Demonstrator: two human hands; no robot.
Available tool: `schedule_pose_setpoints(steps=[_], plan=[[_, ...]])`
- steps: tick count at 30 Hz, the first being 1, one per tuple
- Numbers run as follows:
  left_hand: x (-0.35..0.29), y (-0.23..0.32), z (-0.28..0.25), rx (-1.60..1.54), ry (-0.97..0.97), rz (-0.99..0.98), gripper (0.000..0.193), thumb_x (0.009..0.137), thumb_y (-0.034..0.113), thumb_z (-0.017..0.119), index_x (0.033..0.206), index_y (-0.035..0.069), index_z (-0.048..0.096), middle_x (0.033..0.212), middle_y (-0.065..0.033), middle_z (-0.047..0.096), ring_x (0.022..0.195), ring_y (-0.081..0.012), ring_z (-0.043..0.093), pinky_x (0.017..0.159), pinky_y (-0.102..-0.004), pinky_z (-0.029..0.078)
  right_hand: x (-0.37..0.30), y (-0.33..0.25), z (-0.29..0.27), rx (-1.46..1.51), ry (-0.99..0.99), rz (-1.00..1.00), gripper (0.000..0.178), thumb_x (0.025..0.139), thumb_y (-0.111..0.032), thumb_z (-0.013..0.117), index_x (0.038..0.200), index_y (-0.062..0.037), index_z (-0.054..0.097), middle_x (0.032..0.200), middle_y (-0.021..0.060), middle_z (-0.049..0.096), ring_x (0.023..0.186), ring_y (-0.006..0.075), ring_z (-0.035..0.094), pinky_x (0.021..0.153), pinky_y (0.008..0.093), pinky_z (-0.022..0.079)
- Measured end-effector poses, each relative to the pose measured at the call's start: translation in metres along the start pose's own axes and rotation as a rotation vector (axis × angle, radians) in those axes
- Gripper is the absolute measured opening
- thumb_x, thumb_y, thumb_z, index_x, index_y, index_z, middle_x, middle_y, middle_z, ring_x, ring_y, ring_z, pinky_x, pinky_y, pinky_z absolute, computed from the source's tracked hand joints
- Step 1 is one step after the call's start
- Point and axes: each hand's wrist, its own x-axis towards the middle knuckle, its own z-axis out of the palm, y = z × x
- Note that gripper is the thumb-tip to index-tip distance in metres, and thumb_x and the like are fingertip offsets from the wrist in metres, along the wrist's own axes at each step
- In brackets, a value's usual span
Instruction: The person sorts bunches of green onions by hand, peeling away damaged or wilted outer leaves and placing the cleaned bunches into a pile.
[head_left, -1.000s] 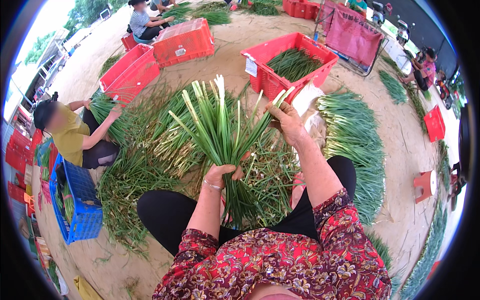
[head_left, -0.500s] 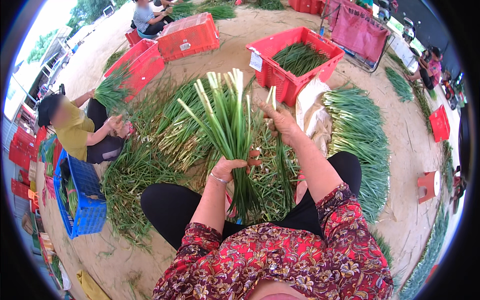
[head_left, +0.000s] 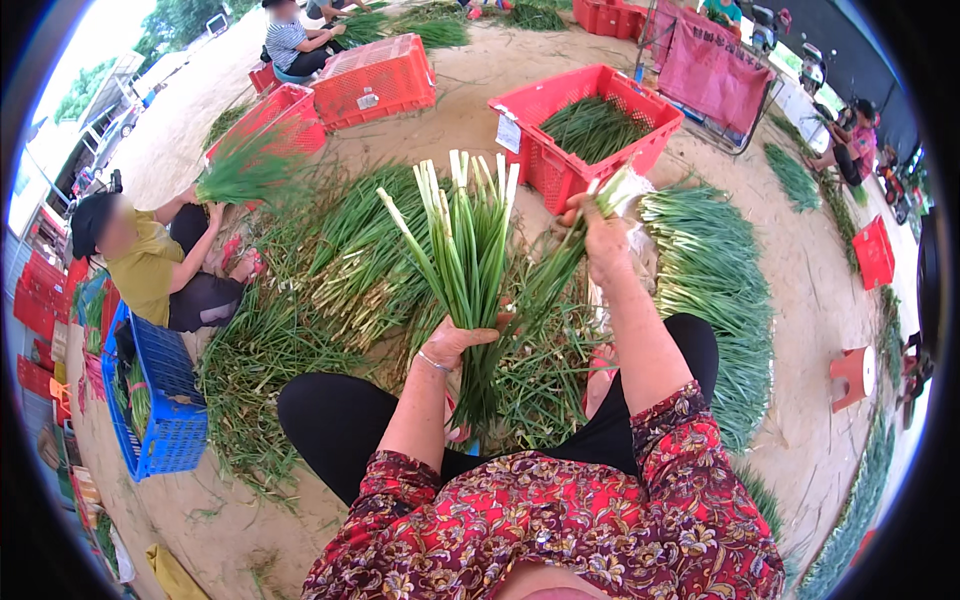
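Observation:
My left hand (head_left: 458,342) is closed around an upright bunch of garlic chives (head_left: 467,250), its pale stem ends fanned upward and its green leaves hanging below. To the right, my right hand (head_left: 604,245) grips a smaller bundle of chives (head_left: 550,285). The white ends of that bundle point up and right, while its leaves trail down toward the left hand. On the ground beyond lies a heap of untidied chives (head_left: 370,265). Along my right side, neat rows of chives (head_left: 705,290) lie with their white ends toward me.
Loose leaf scraps (head_left: 270,370) cover the ground before my knees. A red crate (head_left: 560,165) with chives stands ahead, a blue crate (head_left: 175,415) at left. A co-worker (head_left: 150,260) sits at left holding chives. An orange-red stool (head_left: 852,378) stands at far right.
My right hand has moved right and slightly up, carrying its chives away from the bunch and tilting them. The left hand's bunch stays nearly in place. The co-worker's hands have shifted.

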Motion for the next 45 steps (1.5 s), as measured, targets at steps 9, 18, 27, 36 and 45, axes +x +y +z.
schedule_pose_setpoints(steps=[9, 18, 27, 36, 45], plan=[[-0.003, 0.010, 0.002, 0.205, -0.048, -0.083, 0.060, 0.074, 0.000, 0.071, 0.131, 0.003, 0.053, 0.092, -0.0121, 0.069, 0.081, -0.0212, 0.067, 0.063, -0.0272, 0.051, -0.004, -0.006, 0.015, -0.131, -0.102, -0.393, 0.032, 0.078, -0.014, 0.080, 0.108, -0.0107, 0.067, 0.080, -0.0054, 0.062, 0.068, 0.0046, 0.053, 0.061, 0.0209, 0.045], [-0.014, 0.014, 0.011, 0.286, -0.122, -0.205, 0.051, 0.072, 0.001, 0.071, 0.122, 0.002, 0.060, 0.075, -0.0056, 0.061, 0.059, -0.0126, 0.053, 0.053, -0.0254, 0.041, 0.002, -0.021, 0.000, -0.603, -0.261, -0.043, 0.046, 0.063, -0.013, 0.088, 0.103, -0.0052, 0.065, 0.088, 0.0004, 0.066, 0.081, 0.0114, 0.059, 0.074, 0.0291, 0.048], [-0.011, -0.009, -0.006, -0.081, -0.090, -0.046, 0.052, 0.074, 0.021, 0.076, 0.116, -0.003, 0.057, 0.098, -0.0172, 0.066, 0.058, -0.0163, 0.053, 0.054, -0.0285, 0.042, 0.006, -0.002, -0.010, -0.218, -0.230, -0.043, 0.024, 0.066, 0.002, 0.077, 0.086, -0.0051, 0.067, 0.076, 0.0002, 0.066, 0.069, 0.0115, 0.062, 0.063, 0.0272, 0.049], [-0.006, -0.019, -0.020, 0.024, -0.027, -0.037, 0.036, 0.077, 0.011, 0.073, 0.108, 0.001, 0.059, 0.088, -0.0115, 0.065, 0.057, -0.0189, 0.054, 0.052, -0.0309, 0.040, 0.010, -0.009, -0.012, -0.006, -0.099, 0.066, 0.019, 0.071, -0.004, 0.076, 0.084, -0.0134, 0.066, 0.067, -0.0034, 0.060, 0.046, 0.0049, 0.045, 0.040, 0.0207, 0.029], [-0.006, -0.018, -0.035, 0.100, 0.137, -0.042, 0.023, 0.076, 0.002, 0.074, 0.095, 0.003, 0.061, 0.072, -0.0051, 0.062, 0.054, -0.0167, 0.057, 0.049, -0.0309, 0.046, -0.002, -0.062, -0.020, 0.205, -0.187, -0.150, 0.012, 0.082, -0.001, 0.063, 0.093, -0.0049, 0.062, 0.073, 0.0014, 0.060, 0.049, 0.0050, 0.041, 0.041, 0.0206, 0.027]])
